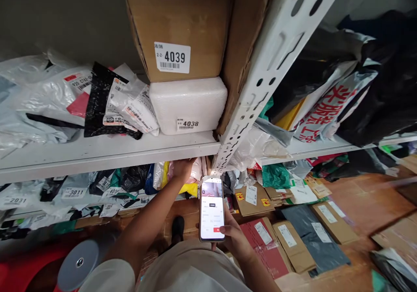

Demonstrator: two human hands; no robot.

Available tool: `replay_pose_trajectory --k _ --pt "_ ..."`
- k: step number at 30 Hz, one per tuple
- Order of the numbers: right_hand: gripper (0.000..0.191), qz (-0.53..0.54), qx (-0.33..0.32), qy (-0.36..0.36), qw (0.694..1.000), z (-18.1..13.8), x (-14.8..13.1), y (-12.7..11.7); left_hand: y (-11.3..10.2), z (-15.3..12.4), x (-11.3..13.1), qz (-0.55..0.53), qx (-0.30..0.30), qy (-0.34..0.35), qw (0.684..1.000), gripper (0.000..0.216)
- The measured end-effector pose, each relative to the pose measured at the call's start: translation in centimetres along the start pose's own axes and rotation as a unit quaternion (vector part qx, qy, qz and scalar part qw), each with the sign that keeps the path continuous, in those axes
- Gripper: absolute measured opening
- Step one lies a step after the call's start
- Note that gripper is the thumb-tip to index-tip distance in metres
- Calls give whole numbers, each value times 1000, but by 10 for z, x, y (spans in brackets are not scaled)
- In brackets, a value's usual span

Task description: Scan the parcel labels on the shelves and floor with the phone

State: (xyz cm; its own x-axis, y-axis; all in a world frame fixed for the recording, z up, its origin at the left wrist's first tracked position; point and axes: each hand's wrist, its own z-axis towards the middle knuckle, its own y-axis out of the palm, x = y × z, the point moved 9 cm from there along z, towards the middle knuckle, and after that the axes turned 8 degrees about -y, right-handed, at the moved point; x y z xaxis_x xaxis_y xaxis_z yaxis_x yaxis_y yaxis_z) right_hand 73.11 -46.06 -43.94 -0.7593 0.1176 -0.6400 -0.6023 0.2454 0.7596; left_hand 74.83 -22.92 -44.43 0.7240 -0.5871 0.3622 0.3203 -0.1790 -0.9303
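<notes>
In my right hand [235, 235] is a smartphone [212, 216], held upright with its lit screen facing me. My thumb lies near a red button low on the screen. My left hand [183, 169] reaches under the edge of the upper shelf [130, 155], among parcels on the lower level. A pale pink package [196, 170] and a yellow bag [189, 189] are right beside it. The fingers of this hand are mostly hidden, so I cannot see whether they grip anything. Light falls on the shelf post just above the phone.
A cardboard box [179, 27] labelled 4039 sits on a white foam box [189, 103] labelled 4038. A white perforated post [260, 70] rises at right. Plastic mailers [42, 96] fill the left shelf. Flat parcels [295, 246] lie on the floor; a grey round lid [78, 261] is lower left.
</notes>
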Motion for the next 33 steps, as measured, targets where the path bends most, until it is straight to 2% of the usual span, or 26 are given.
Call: replay_pose_trajectory --k 5,8,11,15,22,33 --pt "89 -3 9 2 1000 3 4 -10 -11 -20 -9 94 23 40 995 43" --pt "77 -2 7 5 1000 12 10 -11 -12 -28 -13 132 32 49 990 46" --pt "62 1 9 -2 1000 29 15 -10 -13 -37 -19 161 37 49 985 61" --pt "56 13 11 -17 1000 58 18 -5 -14 -43 -25 186 44 25 981 45" --pt "51 26 25 -72 997 101 13 8 -16 -40 -19 201 30 12 979 33" --pt "48 29 24 -99 994 107 12 17 -12 -34 -26 210 17 2 978 23"
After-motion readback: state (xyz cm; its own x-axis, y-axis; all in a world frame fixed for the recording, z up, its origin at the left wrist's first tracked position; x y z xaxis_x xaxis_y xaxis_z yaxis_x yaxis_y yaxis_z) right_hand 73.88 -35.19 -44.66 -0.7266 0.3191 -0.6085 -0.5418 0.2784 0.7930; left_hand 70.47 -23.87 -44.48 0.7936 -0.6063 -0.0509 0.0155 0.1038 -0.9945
